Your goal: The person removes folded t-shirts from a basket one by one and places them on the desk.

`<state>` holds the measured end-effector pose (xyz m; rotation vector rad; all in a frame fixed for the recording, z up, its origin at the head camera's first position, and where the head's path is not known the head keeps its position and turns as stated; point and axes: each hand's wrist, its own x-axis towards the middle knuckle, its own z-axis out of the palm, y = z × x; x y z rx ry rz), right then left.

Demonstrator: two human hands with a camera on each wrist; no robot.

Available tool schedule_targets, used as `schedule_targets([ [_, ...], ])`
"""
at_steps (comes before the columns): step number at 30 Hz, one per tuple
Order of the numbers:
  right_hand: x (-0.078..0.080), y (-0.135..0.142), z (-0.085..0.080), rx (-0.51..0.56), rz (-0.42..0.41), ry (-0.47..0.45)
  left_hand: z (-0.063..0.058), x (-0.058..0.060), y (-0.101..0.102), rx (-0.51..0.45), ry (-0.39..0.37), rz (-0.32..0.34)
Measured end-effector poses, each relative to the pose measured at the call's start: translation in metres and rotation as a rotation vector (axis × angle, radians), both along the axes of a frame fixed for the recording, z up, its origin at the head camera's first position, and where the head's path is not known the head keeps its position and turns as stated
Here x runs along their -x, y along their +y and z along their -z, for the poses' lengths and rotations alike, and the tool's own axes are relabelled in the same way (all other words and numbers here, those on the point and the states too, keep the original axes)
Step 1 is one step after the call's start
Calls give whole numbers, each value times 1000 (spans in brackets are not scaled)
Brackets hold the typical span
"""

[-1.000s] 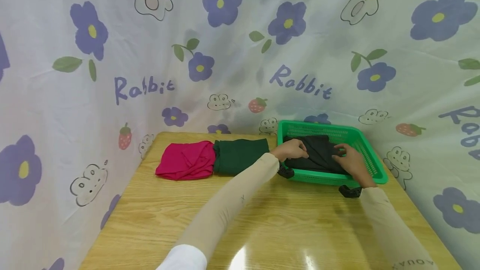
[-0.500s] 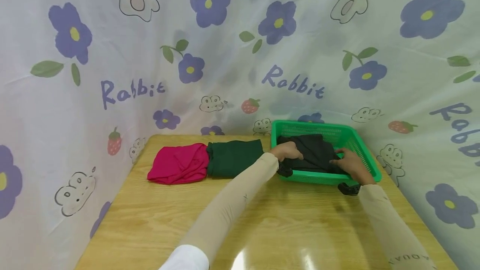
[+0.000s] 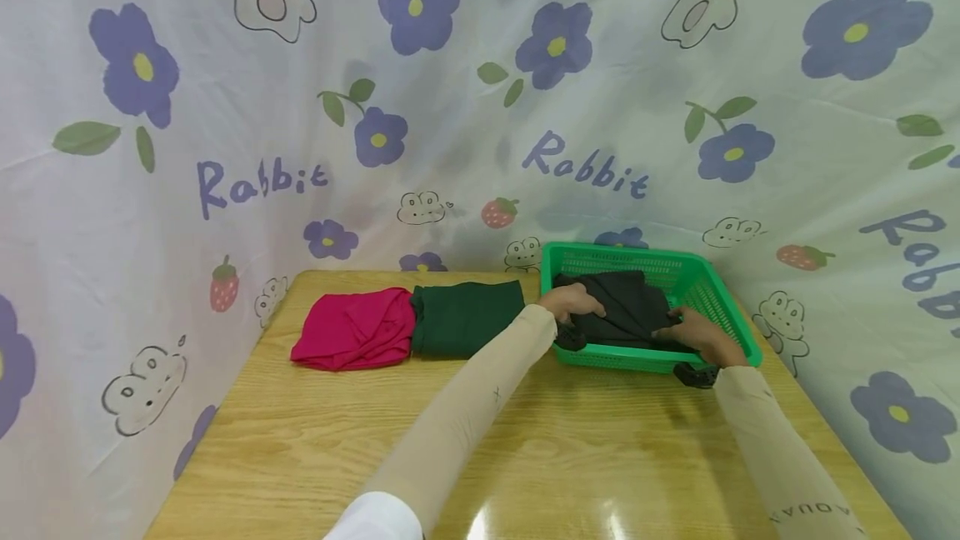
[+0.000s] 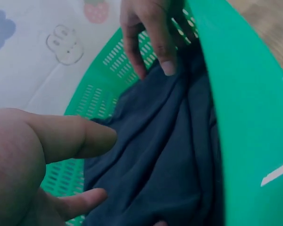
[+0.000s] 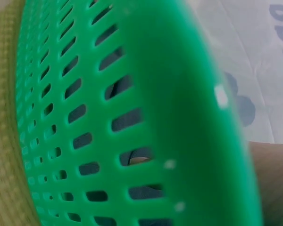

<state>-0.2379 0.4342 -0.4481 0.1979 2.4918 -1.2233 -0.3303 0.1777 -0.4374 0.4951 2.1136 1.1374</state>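
Note:
A dark grey cloth [image 3: 624, 307], with loose folds along it, lies in a green plastic basket [image 3: 731, 311]. My left hand [image 3: 573, 301] reaches over the basket's left side to the cloth; in the left wrist view its thumb and fingers [image 4: 80, 136] are spread apart over the fabric. At the cloth's right end is my right hand [image 3: 701, 333]. The left wrist view shows the right hand's fingers [image 4: 161, 44] pointing down, fingertips right at the cloth. In the right wrist view the basket wall [image 5: 174, 113] hides most of that hand.
Left of the basket a folded dark green cloth [image 3: 468, 319] lies on the wooden table [image 3: 337, 440]. Beside it is a folded magenta cloth [image 3: 354, 329]. A patterned white curtain [image 3: 450, 148] hangs behind the table. The basket's rim stands up around the dark cloth.
The head view has shifted slightly, moving the scene left. My right hand has come lower, down to the cloth's right end. My left hand stays at the cloth's left part.

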Motion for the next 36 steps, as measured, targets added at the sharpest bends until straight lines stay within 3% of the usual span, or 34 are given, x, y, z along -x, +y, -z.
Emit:
schedule_targets([
  [3, 1, 3, 1, 18, 1, -16, -1, 0, 0, -33, -35, -15],
  [8, 4, 9, 4, 50, 21, -18, -2, -1, 1, -5, -11, 2],
  [13, 6, 16, 7, 85, 80, -3, 1, -5, 6, -10, -14, -25],
  [20, 8, 20, 11, 154, 122, 14, 13, -6, 12, 110, 103, 55],
  [28, 11, 13, 11, 259, 148, -11, 15, 5, 9, 4, -3, -73],
  [36, 14, 11, 11, 287, 185, 37, 10, 6, 3, -24, -26, -106],
])
